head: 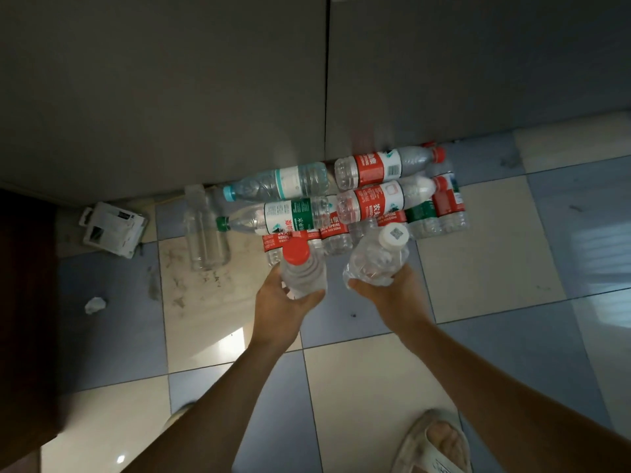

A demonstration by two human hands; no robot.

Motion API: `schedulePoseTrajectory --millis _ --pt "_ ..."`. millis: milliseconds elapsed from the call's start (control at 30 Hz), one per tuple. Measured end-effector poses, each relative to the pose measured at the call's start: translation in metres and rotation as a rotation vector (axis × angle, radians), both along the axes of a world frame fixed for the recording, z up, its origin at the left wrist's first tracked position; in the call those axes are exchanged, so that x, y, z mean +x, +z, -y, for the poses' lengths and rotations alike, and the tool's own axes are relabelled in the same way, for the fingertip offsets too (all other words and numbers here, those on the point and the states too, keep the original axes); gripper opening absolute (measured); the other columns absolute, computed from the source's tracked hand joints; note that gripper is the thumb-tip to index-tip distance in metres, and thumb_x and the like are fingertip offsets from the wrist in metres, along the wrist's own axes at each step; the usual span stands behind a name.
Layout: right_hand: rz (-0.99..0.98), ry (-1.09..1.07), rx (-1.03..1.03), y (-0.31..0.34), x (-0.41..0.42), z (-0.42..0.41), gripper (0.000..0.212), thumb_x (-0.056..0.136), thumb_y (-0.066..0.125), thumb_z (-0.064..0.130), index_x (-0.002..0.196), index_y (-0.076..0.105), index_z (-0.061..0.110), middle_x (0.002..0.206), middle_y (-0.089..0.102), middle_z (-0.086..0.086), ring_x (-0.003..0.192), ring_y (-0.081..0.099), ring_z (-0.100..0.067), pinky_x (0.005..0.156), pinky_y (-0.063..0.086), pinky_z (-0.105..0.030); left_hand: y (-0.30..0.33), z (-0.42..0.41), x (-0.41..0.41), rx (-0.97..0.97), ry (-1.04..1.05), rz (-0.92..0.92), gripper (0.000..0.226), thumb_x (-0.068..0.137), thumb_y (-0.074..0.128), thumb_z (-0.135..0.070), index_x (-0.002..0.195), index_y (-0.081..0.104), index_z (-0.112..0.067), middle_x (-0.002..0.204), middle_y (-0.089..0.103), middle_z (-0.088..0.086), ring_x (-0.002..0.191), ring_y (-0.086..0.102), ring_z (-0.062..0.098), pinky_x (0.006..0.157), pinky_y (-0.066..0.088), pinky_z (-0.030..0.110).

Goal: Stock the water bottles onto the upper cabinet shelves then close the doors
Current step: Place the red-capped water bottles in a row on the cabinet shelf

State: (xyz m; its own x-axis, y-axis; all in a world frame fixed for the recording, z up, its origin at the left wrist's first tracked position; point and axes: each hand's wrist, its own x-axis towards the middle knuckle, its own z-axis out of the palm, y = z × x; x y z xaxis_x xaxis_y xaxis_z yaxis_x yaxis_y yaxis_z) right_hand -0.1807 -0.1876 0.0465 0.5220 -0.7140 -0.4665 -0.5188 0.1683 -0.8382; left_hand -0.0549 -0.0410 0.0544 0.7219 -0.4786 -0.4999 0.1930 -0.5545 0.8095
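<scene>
— Bottles everywhere. Where does the person have hold of them?

— The left hand (285, 303) is wrapped around a clear plastic bottle with a red screw cap (300, 268), held upright with the cap toward the camera. The right hand (392, 295) clutches a crumpled clear plastic bottle with a white cap (377, 259), tilted, with a printed code on the cap top.

— And the rest of the stock?

— A heap of clear water bottles (362, 199) lies on the checkered blue-and-cream tiled floor (478, 240), pushed against the foot of the grey cabinet doors (170, 80). Both doors are closed, a thin dark seam running between them. In the heap, a red-labelled bottle with a red cap (386, 167) lies on top at the right; a bottle with a teal cap and pale label (283, 182) lies at the left, and just below it a green-capped bottle with a green-and-white label (276, 216).

— Anything off to the side?

— An unlabelled clear empty bottle (205, 233) lies left of the heap, with a stack of white packets (112, 227) farther left by the wall and a crumpled scrap of white paper (95, 304) on the tiles. A foot in a pale slipper (433, 442) shows at the bottom edge.
</scene>
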Motion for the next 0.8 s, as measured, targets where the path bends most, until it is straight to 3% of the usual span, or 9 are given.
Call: schedulePoseTrajectory --millis 167,333,400,567,700,800 --pt "0.062 0.125 0.032 0.12 0.014 -0.007 0.047 0.077 0.085 0.015 0.118 0.062 0.02 0.103 0.072 0.006 0.095 0.07 -0.009 0.079 0.059 -0.026 0.111 -0.01 0.02 -0.055 -0.017 -0.008 0.062 0.072 0.089 -0.019 0.127 0.063 -0.015 0.12 0.07 -0.003 0.112 0.065 0.014 0.102 0.05 0.032" --pt "0.148 0.188 0.05 0.276 0.03 -0.015 0.033 0.082 0.082 0.019 0.104 0.063 0.034 0.099 0.073 0.018 0.093 0.07 0.0 0.067 0.054 -0.012 0.257 -0.017 0.048 -0.123 -0.052 0.02 0.052 0.071 0.089 -0.02 0.118 0.068 -0.02 0.106 0.075 -0.014 0.099 0.069 0.003 0.081 0.054 0.016" --pt "0.178 0.202 0.04 0.343 0.037 -0.02 0.035 0.081 0.082 0.014 0.101 0.064 0.036 0.096 0.074 0.018 0.09 0.07 0.001 0.064 0.053 -0.01 0.327 -0.024 0.058 -0.149 -0.08 0.033 0.05 0.072 0.088 -0.023 0.118 0.068 -0.02 0.107 0.075 -0.014 0.1 0.069 0.003 0.086 0.055 0.02" --pt "0.232 0.261 -0.013 0.522 0.056 -0.036 0.044 0.076 0.087 0.016 0.115 0.066 0.021 0.1 0.076 0.008 0.092 0.072 -0.006 0.074 0.059 -0.024 0.515 -0.051 0.082 -0.27 -0.12 0.143 0.05 0.07 0.086 -0.028 0.116 0.068 -0.018 0.108 0.075 -0.008 0.102 0.07 0.01 0.09 0.056 0.028" --pt "0.268 0.267 -0.076 0.649 0.075 -0.053 0.047 0.076 0.087 0.019 0.117 0.066 0.021 0.102 0.075 0.011 0.093 0.071 -0.002 0.073 0.058 -0.018 0.642 -0.083 0.104 -0.378 -0.103 0.222 0.043 0.071 0.087 -0.024 0.111 0.069 -0.021 0.107 0.075 -0.002 0.101 0.072 0.014 0.088 0.055 0.032" --pt "0.285 0.296 -0.15 0.729 0.095 -0.069 0.05 0.073 0.087 0.026 0.117 0.065 0.023 0.104 0.075 0.01 0.096 0.071 -0.005 0.084 0.058 -0.029 0.722 -0.104 0.129 -0.449 -0.123 0.324 0.046 0.072 0.088 -0.025 0.114 0.07 -0.021 0.11 0.075 -0.003 0.104 0.071 0.014 0.09 0.055 0.035"
